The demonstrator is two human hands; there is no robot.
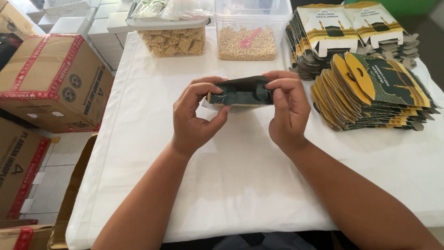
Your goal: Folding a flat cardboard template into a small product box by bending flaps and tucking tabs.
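Fingers of the left hand (193, 118) and right hand (287, 109) pinch opposite ends of the dark green carton (240, 94), whose long axis runs straight across between them, equally near both.

bare white tablecloth (240, 185) open in front, carton stacks (370, 88) crowding right, tubs (249, 32) blocking far edge

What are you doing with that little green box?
A person holds a small dark green cardboard box with both hands, the left hand at one end and the right hand at the other, above a white table. To the right lie stacks of flat, unfolded boxes. At the back stand two clear tubs, one holding pale round bits with a pink scoop.
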